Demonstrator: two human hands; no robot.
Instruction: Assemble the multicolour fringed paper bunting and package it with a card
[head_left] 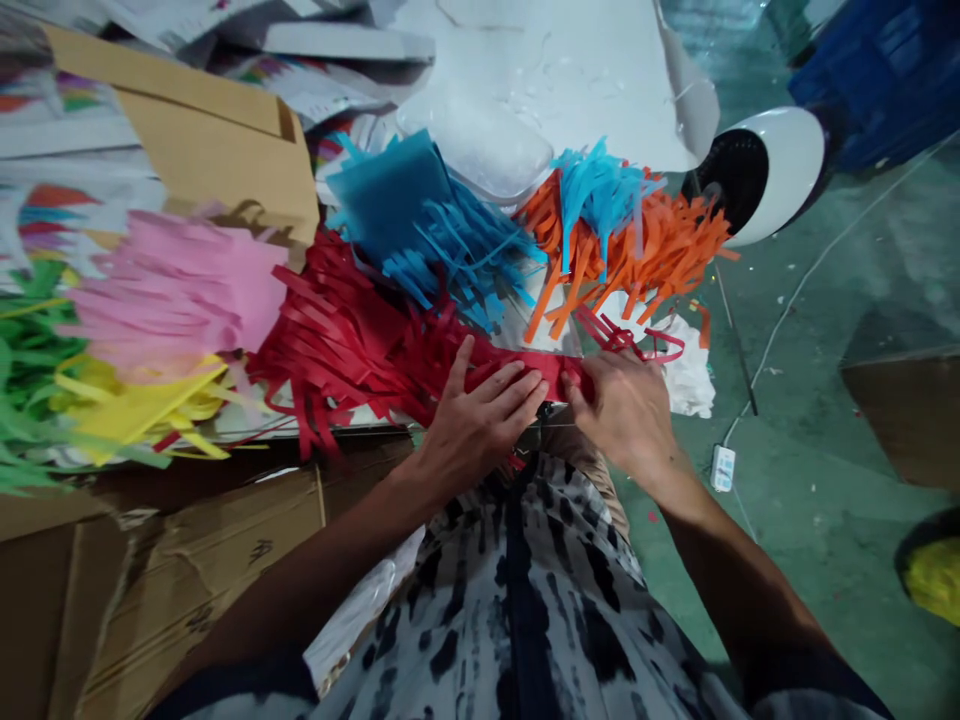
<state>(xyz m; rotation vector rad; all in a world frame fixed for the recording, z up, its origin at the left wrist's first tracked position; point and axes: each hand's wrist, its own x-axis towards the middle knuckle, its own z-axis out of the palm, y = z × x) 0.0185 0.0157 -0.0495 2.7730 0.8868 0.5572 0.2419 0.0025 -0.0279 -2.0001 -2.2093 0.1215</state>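
Observation:
At the front edge of the table lies a red tissue paper fringe (551, 372), its cut strips trailing to both sides. My left hand (487, 415) rests on it with fingers stretched out and lying flat. My right hand (622, 400) grips the fringe's right part, fingers curled and thumb pressed against the paper. Red strips stick out above the right knuckles. Just left of my left hand spreads a heap of red fringed paper (352, 325). Beyond it lie blue fringed paper (442, 220) and orange fringed paper (637, 240) topped with light blue strips.
Pink (180, 290), yellow (142, 400) and green fringed paper (34, 370) lie at the left. Behind them is a brown cardboard piece (225, 150). A black-and-white stool (780, 175) stands at the right. A power strip (723, 468) with its cable lies on the green floor.

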